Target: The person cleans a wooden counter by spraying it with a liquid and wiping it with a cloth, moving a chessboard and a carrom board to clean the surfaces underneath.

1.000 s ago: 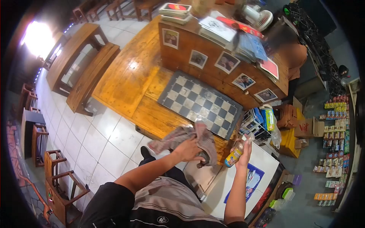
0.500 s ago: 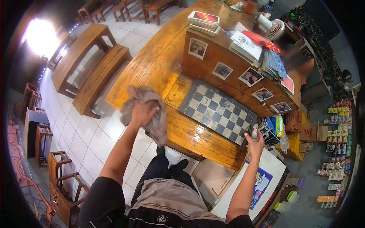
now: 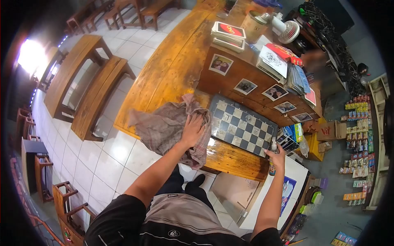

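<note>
A crumpled grey-brown checked cloth (image 3: 160, 127) lies over the corner of the shiny wooden counter (image 3: 164, 78). My left hand (image 3: 193, 130) presses on the cloth, fingers spread across it. In my right hand (image 3: 276, 155) is a small spray bottle (image 3: 272, 167), held upright by the counter's right end. The chequered board (image 3: 242, 123) sits between my hands, against the wooden partition (image 3: 230, 84) with photos on it. The cloth's right edge reaches the board's left side.
UNO cards (image 3: 229, 33), a tin (image 3: 253, 26) and a small fan (image 3: 286, 30) stand on top of the partition. A wooden bench (image 3: 100, 98) and table (image 3: 72, 74) are at the left. Hanging packets (image 3: 359, 139) line the right side.
My left hand and the cloth have moved right along the counter, towards the board, and the cloth has spread wider. My right hand still holds the bottle. The view has shifted slightly.
</note>
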`<state>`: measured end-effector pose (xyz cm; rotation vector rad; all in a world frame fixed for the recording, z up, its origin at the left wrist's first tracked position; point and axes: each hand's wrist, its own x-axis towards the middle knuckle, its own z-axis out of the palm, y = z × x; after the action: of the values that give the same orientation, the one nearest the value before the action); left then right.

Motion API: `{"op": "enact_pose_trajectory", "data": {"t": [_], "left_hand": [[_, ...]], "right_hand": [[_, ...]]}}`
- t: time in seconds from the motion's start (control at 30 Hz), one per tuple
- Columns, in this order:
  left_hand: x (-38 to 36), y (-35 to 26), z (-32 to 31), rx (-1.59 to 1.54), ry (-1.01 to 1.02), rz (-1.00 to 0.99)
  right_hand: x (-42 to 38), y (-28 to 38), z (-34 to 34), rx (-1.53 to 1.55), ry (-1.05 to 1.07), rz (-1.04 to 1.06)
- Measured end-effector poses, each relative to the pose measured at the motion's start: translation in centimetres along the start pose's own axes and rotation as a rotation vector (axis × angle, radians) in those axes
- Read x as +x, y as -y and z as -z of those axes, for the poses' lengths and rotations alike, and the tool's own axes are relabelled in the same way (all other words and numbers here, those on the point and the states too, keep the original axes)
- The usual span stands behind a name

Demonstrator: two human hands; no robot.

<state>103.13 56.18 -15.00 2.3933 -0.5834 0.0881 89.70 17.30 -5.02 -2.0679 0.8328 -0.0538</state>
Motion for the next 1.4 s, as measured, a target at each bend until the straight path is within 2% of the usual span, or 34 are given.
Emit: {"op": "enact_pose_trajectory", "data": {"t": [0.1, 0.23, 0.3, 0.33, 0.4, 0.5, 0.63, 0.7, 0.8, 0.9, 1.03, 1.17, 1.4], "left_hand": [[-0.1, -0.2, 1.2, -0.033, 0.098, 0.002], [0.3, -0.7, 1.9, -0.053, 0.140, -0.001], [0.2, -1.0, 1.1, -0.018, 0.090, 0.017], [0.3, -1.3, 1.1, -0.020, 0.092, 0.010], [0.5, -1.6, 1.2, -0.060, 0.078, 0.066], [0.3, -1.4, 0.8, -0.115, 0.087, 0.086], [0.1, -2.5, 1.2, -0.230, 0.089, 0.183], [0.3, -2.6, 1.5, -0.256, 0.165, 0.215], [0.2, -2.8, 1.0, -0.256, 0.038, 0.170], [0.3, -2.8, 0.4, -0.319, 0.035, 0.207], [0.3, -3.1, 0.5, -0.351, 0.033, 0.216], [1.0, -3.5, 0.6, -0.383, 0.022, 0.216], [2.0, -3.7, 0.7, -0.417, -0.019, 0.255]], "right_hand": [[-0.1, -1.2, 0.0, -0.020, -0.015, 0.060], [0.1, -0.1, 0.0, 0.011, 0.036, -0.020], [-0.4, 0.6, 0.0, 0.019, 0.032, -0.126], [-0.3, 0.2, 0.0, 0.020, 0.026, -0.128], [0.4, -1.4, -0.3, 0.011, 0.002, 0.019], [-0.5, -0.2, -0.4, 0.051, -0.007, -0.106], [-1.2, -0.3, -0.2, 0.119, 0.064, -0.098], [-0.7, -1.8, -0.2, 0.118, 0.085, -0.058], [-1.4, -1.5, -0.6, 0.135, 0.037, -0.050], [-2.0, -0.7, -1.0, 0.160, 0.014, -0.055], [-2.9, 0.2, -1.6, 0.028, -0.058, -0.082], [-3.1, -0.1, -1.8, 0.022, -0.081, -0.170], [-4.2, 1.0, -2.9, 0.116, -0.141, -0.199]]}}
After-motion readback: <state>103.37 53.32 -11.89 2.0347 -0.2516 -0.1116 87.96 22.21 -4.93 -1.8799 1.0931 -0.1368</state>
